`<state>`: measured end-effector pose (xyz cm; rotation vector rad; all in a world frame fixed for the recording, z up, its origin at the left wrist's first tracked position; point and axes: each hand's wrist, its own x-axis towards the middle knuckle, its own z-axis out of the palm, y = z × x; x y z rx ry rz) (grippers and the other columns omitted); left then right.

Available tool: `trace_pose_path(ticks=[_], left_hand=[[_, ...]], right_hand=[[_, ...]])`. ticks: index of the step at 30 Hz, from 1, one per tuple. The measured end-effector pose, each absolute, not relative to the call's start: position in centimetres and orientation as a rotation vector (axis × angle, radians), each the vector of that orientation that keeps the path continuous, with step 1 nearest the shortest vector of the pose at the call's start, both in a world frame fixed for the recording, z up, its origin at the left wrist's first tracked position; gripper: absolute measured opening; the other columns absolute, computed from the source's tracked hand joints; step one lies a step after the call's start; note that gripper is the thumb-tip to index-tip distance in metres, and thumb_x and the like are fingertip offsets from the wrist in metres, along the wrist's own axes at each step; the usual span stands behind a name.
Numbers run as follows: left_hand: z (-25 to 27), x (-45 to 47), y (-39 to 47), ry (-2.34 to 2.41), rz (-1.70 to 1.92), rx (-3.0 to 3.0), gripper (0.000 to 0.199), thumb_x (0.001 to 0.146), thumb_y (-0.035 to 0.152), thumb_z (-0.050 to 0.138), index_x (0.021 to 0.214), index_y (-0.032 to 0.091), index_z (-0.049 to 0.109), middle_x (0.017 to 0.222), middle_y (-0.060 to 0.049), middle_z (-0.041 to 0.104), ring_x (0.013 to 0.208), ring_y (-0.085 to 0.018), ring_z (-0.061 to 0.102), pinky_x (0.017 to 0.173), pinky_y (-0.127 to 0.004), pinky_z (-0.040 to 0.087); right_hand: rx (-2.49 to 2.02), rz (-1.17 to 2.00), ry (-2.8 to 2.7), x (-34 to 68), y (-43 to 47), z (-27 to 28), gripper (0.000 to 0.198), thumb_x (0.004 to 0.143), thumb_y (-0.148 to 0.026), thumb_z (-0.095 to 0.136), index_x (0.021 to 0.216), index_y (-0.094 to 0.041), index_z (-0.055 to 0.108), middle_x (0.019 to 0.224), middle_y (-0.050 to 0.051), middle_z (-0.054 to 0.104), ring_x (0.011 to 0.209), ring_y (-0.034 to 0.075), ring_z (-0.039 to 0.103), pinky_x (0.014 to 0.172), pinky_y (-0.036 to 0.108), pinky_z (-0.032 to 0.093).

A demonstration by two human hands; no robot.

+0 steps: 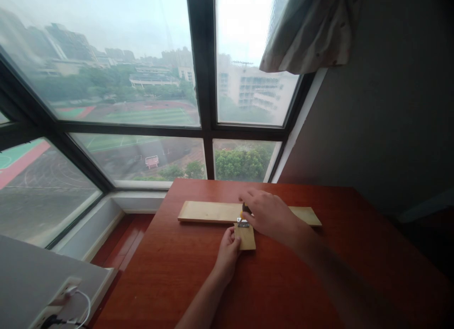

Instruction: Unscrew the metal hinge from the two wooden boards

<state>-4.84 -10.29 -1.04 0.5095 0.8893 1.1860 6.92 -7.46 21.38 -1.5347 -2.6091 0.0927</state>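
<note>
A long pale wooden board (209,212) lies crosswise on the reddish-brown table. Against its near edge sits a small wooden block (247,239), with a shiny metal hinge (243,222) where the two meet. My left hand (229,249) pinches the small block by its left side. Over the long board, my right hand (267,213) is closed around a short screwdriver (244,210) with a black and yellow handle, standing roughly upright above the hinge. Its tip and any screw under it are too small to make out.
The table (170,277) has its far edge near a large window (135,83) with dark frames. A curtain (308,36) hangs at the upper right beside a grey wall. At the lower left, a white cable (85,298) is plugged into a wall socket.
</note>
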Motion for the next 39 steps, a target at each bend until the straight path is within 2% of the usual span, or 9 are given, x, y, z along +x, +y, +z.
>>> trace_pose_path(ticks=[4, 7, 9, 11, 15, 21, 28, 34, 39], left_hand=[[-1.2, -4.9, -10.2, 0.878, 1.18, 0.512, 0.046, 0.064, 0.033, 0.08, 0.1, 0.017, 0.056, 0.093, -0.007, 0.071, 0.08, -0.019, 0.066, 0.071, -0.027, 0.049], [-1.2, -4.8, -10.2, 0.863, 1.184, 0.511, 0.046, 0.064, 0.034, 0.08, 0.101, 0.017, 0.056, 0.093, -0.008, 0.071, 0.081, -0.02, 0.066, 0.073, -0.028, 0.049], [-1.1, -4.8, -10.3, 0.87, 1.185, 0.509, 0.047, 0.063, 0.034, 0.08, 0.101, 0.017, 0.057, 0.093, -0.008, 0.071, 0.083, -0.021, 0.066, 0.074, -0.028, 0.049], [-0.9, -4.8, -10.3, 0.878, 1.182, 0.51, 0.048, 0.063, 0.034, 0.08, 0.101, 0.017, 0.057, 0.093, -0.008, 0.071, 0.083, -0.02, 0.066, 0.074, -0.028, 0.049], [-0.7, -4.9, -10.4, 0.873, 1.18, 0.517, 0.046, 0.065, 0.034, 0.079, 0.101, 0.016, 0.057, 0.093, -0.008, 0.07, 0.08, -0.019, 0.065, 0.072, -0.027, 0.048], [-0.6, -4.9, -10.5, 0.888, 1.181, 0.531, 0.047, 0.065, 0.036, 0.079, 0.102, 0.016, 0.057, 0.09, -0.007, 0.07, 0.079, -0.018, 0.064, 0.071, -0.027, 0.048], [-0.6, -4.8, -10.4, 0.89, 1.182, 0.523, 0.049, 0.064, 0.036, 0.08, 0.102, 0.017, 0.057, 0.091, -0.007, 0.07, 0.08, -0.019, 0.065, 0.071, -0.027, 0.048], [-0.9, -4.8, -10.4, 0.887, 1.178, 0.54, 0.048, 0.065, 0.037, 0.079, 0.103, 0.017, 0.058, 0.091, -0.006, 0.07, 0.079, -0.019, 0.065, 0.073, -0.028, 0.048], [-1.3, -4.9, -10.4, 0.894, 1.187, 0.556, 0.048, 0.065, 0.038, 0.079, 0.103, 0.017, 0.058, 0.089, -0.006, 0.069, 0.076, -0.018, 0.063, 0.072, -0.028, 0.048]], right_hand=[[-1.315, 0.188, -2.662, 7.4, -7.5, 21.4, 0.029, 0.081, -0.012, 0.055, 0.108, -0.023, 0.058, 0.108, 0.003, 0.066, 0.1, 0.019, 0.059, 0.069, 0.027, 0.039], [-1.372, 0.158, -2.591, 6.8, -7.5, 21.1, 0.013, 0.088, -0.029, 0.057, 0.099, -0.022, 0.06, 0.1, 0.003, 0.067, 0.094, 0.019, 0.06, 0.069, 0.027, 0.039], [-1.455, 0.106, -2.546, 6.2, -7.4, 20.8, 0.018, 0.093, -0.037, 0.051, 0.091, -0.022, 0.06, 0.094, 0.003, 0.067, 0.09, 0.019, 0.061, 0.069, 0.027, 0.04], [-1.488, 0.069, -2.53, 5.9, -7.2, 20.5, 0.023, 0.097, -0.033, 0.043, 0.09, -0.021, 0.061, 0.093, 0.004, 0.067, 0.089, 0.018, 0.061, 0.071, 0.027, 0.041], [-1.445, 0.081, -2.495, 5.8, -6.9, 19.9, 0.024, 0.094, -0.022, 0.041, 0.109, -0.02, 0.059, 0.104, 0.007, 0.067, 0.097, 0.018, 0.062, 0.08, 0.027, 0.043], [-1.655, 0.036, -2.444, 6.5, -7.0, 20.1, 0.038, 0.091, -0.022, 0.041, 0.126, -0.017, 0.053, 0.11, 0.011, 0.069, 0.088, 0.022, 0.067, 0.072, 0.03, 0.045], [-1.474, 0.12, -2.551, 7.5, -7.5, 20.6, 0.039, 0.087, -0.022, 0.048, 0.125, -0.021, 0.056, 0.117, 0.008, 0.068, 0.1, 0.022, 0.065, 0.077, 0.029, 0.045], [-1.537, 0.064, -2.525, 6.8, -7.1, 20.5, 0.027, 0.095, -0.033, 0.044, 0.114, -0.022, 0.06, 0.109, 0.007, 0.071, 0.097, 0.021, 0.066, 0.075, 0.029, 0.045], [-1.513, 0.037, -2.567, 7.1, -7.3, 20.5, 0.023, 0.095, -0.027, 0.043, 0.106, -0.021, 0.062, 0.106, 0.005, 0.071, 0.091, 0.019, 0.067, 0.071, 0.026, 0.044]])
